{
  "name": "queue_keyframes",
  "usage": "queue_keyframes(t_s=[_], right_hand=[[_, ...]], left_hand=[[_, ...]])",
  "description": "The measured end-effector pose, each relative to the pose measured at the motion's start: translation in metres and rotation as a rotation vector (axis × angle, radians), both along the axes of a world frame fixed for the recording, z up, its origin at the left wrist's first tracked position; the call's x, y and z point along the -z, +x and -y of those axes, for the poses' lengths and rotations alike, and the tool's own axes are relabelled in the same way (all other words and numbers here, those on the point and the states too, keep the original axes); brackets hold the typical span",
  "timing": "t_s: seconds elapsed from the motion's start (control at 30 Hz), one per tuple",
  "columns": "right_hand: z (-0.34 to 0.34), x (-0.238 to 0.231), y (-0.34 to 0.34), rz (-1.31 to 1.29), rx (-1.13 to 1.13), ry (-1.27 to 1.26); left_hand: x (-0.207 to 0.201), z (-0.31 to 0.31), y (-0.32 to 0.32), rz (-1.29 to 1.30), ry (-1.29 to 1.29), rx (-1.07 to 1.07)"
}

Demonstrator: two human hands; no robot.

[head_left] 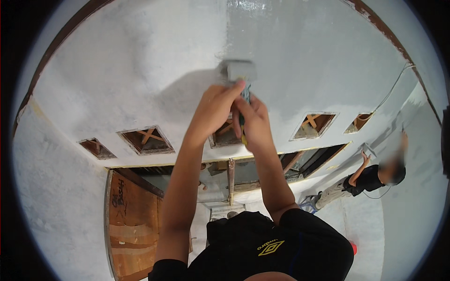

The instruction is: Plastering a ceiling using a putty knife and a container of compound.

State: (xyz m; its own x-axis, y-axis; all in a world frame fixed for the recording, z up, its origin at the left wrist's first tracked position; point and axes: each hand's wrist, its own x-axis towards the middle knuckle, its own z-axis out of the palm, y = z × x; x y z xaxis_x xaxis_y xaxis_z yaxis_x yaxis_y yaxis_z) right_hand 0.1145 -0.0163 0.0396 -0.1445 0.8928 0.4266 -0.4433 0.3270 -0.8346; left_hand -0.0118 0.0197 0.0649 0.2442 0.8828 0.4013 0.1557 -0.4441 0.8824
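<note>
Straight ahead, a wide, flat-headed hand tool [241, 71] is up against the wall [290, 61], its pale grey head blurred and casting a shadow to the left. It looks like a putty knife, but I cannot tell for certain. My left hand [216, 108] is closed near the base of the head, its thumb over the upper handle. Just below and to the right, my right hand [255, 122] wraps around the patterned teal handle, whose yellow end shows under the fingers. The wall is smooth grey right of the tool, shiny at the top, and patchy white on the left.
Below are small wood-framed openings [146, 140] and a long window [243, 173]. A brown wooden door [133, 225] stands lower left. At right, another person [370, 178] in dark clothing works at the wall with a flat grey board [369, 150]. A cable [391, 91] hangs nearby.
</note>
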Motion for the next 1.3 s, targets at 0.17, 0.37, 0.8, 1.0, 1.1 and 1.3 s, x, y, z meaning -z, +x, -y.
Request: queue_keyframes(t_s=[0.17, 0.37, 0.8, 1.0, 1.1, 1.3], right_hand=[[-0.013, -0.074, -0.004, 0.022, 0.13, 0.225], [-0.034, -0.142, -0.002, 0.043, 0.23, 0.437], [-0.041, -0.066, -0.005, 0.029, 0.139, 0.21], [-0.018, 0.049, -0.007, 0.0, 0.052, -0.111], [-0.007, 0.108, -0.003, 0.001, 0.029, -0.215], [0.02, 0.16, 0.002, 0.018, -0.02, -0.484]], left_hand=[[-0.085, -0.007, 0.005, -0.035, 0.11, -0.023], [-0.169, 0.014, 0.014, -0.137, 0.351, -0.217], [-0.078, -0.014, 0.013, -0.148, 0.209, -0.357], [0.043, 0.003, 0.008, -0.072, -0.043, -0.278], [0.099, 0.015, 0.01, -0.046, -0.139, -0.238], [0.167, 0.024, 0.002, -0.011, -0.503, -0.135]])
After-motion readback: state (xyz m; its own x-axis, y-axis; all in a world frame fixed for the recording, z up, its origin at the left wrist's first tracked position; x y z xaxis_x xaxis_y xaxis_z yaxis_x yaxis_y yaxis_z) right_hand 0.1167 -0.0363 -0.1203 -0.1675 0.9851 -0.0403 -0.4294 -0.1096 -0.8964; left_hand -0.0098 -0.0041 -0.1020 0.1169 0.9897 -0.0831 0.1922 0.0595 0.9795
